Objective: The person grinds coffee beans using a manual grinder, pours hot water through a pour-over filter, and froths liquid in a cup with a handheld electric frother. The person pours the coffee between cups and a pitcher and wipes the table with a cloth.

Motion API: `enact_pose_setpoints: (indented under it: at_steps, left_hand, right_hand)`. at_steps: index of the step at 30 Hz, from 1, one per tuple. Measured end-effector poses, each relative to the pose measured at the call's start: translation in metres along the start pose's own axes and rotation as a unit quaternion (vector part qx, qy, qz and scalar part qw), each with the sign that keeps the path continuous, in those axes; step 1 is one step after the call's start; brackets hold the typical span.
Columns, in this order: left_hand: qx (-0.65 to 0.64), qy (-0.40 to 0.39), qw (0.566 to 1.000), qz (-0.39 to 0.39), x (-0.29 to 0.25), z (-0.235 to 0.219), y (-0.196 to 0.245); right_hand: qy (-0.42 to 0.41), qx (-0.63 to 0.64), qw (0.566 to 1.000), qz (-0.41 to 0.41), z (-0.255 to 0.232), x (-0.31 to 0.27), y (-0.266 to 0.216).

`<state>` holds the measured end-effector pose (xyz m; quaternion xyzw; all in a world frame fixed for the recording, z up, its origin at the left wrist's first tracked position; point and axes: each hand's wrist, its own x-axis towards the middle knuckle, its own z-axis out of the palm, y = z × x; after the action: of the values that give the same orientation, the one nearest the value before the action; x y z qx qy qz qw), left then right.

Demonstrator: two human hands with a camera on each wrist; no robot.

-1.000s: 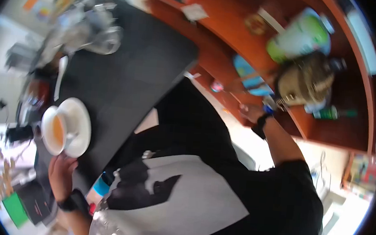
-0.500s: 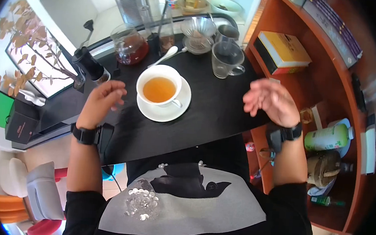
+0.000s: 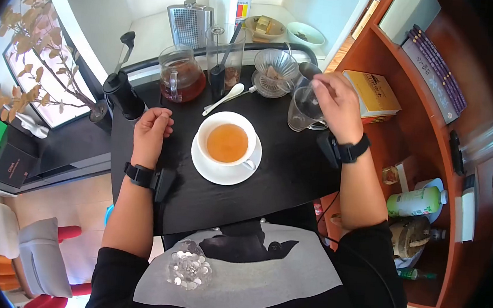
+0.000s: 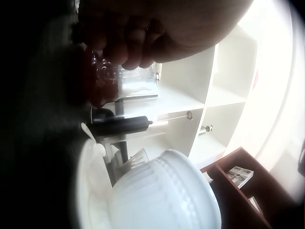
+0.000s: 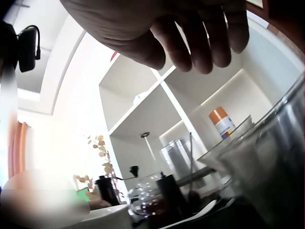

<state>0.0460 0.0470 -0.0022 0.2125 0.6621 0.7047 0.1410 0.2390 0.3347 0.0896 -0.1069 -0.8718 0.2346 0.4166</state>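
In the head view a white cup of amber tea stands on a white saucer in the middle of the black table. My right hand is over a clear glass mug, fingers bent downward and partly covering its rim. The right wrist view shows those fingers spread loosely above the glass mug, holding nothing. To the left of the cup is my left hand, loosely curled with nothing in it. The cup's ribbed side fills the bottom of the left wrist view.
Behind the cup are a white spoon, a glass teapot of dark red liquid and a glass dripper. A black hand grinder stands near my left hand. A brown bookshelf borders the right side.
The view has swung from the bookshelf back to the table. My right hand, earlier down by the shelf, then raised palm-up, is now over the glass mug. My left hand has left the cup's edge.
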Motion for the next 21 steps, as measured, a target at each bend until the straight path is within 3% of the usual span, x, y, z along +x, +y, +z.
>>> enact_pose_setpoints:
  at_steps: [2,4,5,11,17,19,21]
  left_hand:
    - [0.003,-0.022,1.000,0.002,0.000,0.002,-0.003]
    - [0.007,-0.016,1.000,-0.007,0.000,0.001,-0.004]
    - [0.012,-0.011,1.000,-0.014,0.001,0.001,-0.004]
    - [-0.001,0.001,1.000,-0.016,0.003,-0.005,-0.006]
    - [-0.001,-0.005,1.000,-0.017,0.004,-0.004,-0.005]
    - [-0.004,-0.007,1.000,-0.015,0.003,-0.004,-0.005]
    - [0.001,-0.006,1.000,-0.014,0.003,-0.004,-0.004]
  right_hand:
    - [-0.010,-0.056,0.998,-0.021,0.004,0.011,0.003]
    - [-0.104,-0.171,0.979,-0.040,0.013,0.019,0.002]
    - [-0.107,-0.170,0.979,-0.039,0.018,0.022,0.002]
    - [-0.269,-0.286,0.916,0.086,0.033,0.042,-0.002]
    - [-0.270,-0.282,0.918,0.074,0.037,0.043,0.009]
    - [-0.305,-0.285,0.901,0.116,0.037,0.046,0.008]
    - [-0.296,-0.262,0.912,0.113,0.038,0.046,0.010]
